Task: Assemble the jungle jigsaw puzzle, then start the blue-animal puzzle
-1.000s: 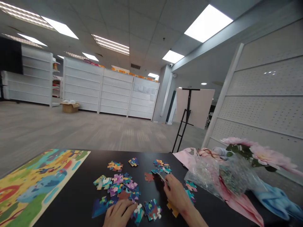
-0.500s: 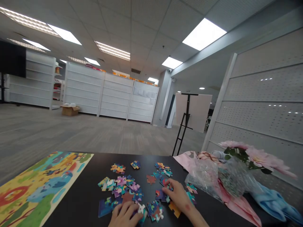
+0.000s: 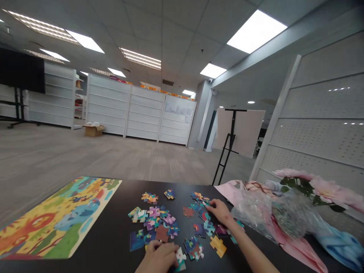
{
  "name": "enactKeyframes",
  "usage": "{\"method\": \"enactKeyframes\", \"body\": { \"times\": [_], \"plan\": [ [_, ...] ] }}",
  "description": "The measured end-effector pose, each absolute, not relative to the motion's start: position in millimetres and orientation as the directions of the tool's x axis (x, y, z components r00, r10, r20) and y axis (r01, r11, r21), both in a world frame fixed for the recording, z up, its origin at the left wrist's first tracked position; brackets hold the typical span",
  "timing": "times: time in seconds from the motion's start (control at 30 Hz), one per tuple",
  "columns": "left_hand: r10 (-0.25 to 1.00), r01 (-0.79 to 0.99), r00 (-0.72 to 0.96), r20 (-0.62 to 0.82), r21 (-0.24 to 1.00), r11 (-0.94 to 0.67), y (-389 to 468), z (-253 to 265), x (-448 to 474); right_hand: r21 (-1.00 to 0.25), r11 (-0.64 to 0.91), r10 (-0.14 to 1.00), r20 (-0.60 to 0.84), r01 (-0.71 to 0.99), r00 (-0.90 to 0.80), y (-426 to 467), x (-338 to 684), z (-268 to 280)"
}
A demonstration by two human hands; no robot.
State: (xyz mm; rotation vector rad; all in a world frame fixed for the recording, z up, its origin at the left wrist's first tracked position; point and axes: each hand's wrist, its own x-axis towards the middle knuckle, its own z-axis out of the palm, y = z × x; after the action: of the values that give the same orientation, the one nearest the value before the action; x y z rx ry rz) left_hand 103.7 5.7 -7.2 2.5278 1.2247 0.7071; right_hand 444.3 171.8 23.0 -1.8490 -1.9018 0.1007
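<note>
Loose jigsaw puzzle pieces lie in clusters on a black table (image 3: 102,231). My left hand (image 3: 160,256) is at the near edge with fingers curled down, beside a brown puzzle piece (image 3: 161,232) and a white-and-teal piece (image 3: 181,258); what its fingers hold, if anything, is hidden. My right hand (image 3: 220,212) is farther out on the right, thumb and fingertips pinched together on a puzzle piece (image 3: 204,204) among other pieces. Below it are a blue-and-red piece (image 3: 204,215) and a yellow-orange piece (image 3: 218,245). A joined cluster (image 3: 193,248) lies between the hands.
A colourful animal picture sheet (image 3: 71,216) lies on the table's left. Clear plastic bags (image 3: 250,210), pink cloth (image 3: 295,240), blue cloth (image 3: 338,240) and pink flowers (image 3: 324,187) crowd the right side. Beyond stand an easel (image 3: 231,140), white shelving (image 3: 145,113) and a cardboard box (image 3: 93,130).
My right hand has moved away from me, uncovering pieces that it covered. My left hand has curled its fingers more. The whole view has shifted slightly.
</note>
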Motion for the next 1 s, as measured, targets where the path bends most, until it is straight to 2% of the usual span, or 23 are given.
{"method": "enactKeyframes", "body": {
  "times": [0.27, 0.4, 0.57, 0.67, 0.73, 0.8, 0.83, 1.0],
  "plan": [
    [0.917, 0.686, 0.326, 0.231, 0.609, -0.398, -18, 35, 100, -0.470, 0.154, 0.955, 0.298, 0.869, -0.008, 135, 459, 24],
    [0.919, 0.677, 0.319, 0.232, 0.623, -0.392, -23, 34, 101, -0.519, 0.172, 0.920, 0.388, 0.838, 0.051, 110, 457, 19],
    [0.884, 0.638, 0.343, 0.317, 0.612, -0.467, -24, 32, 101, -0.605, 0.205, 0.868, 0.475, 0.769, 0.143, 75, 430, 12],
    [0.886, 0.653, 0.327, 0.329, 0.599, -0.463, -26, 32, 99, -0.742, 0.284, 0.869, 0.466, 0.607, 0.163, 43, 389, 11],
    [0.893, 0.684, 0.317, 0.318, 0.575, -0.448, -29, 33, 95, -0.816, 0.356, 0.904, 0.424, 0.455, 0.054, 20, 353, 11],
    [0.902, 0.716, 0.307, 0.303, 0.552, -0.428, -33, 35, 89, -0.793, 0.375, 0.923, 0.368, 0.480, -0.113, 1, 318, 9],
    [0.907, 0.727, 0.301, 0.295, 0.544, -0.418, -35, 36, 86, -0.761, 0.380, 0.921, 0.361, 0.525, -0.145, -5, 304, 6],
    [0.924, 0.745, 0.283, 0.258, 0.548, -0.381, -42, 42, 75, -0.649, 0.324, 0.910, 0.413, 0.688, -0.039, -10, 273, -7]
  ]
}}
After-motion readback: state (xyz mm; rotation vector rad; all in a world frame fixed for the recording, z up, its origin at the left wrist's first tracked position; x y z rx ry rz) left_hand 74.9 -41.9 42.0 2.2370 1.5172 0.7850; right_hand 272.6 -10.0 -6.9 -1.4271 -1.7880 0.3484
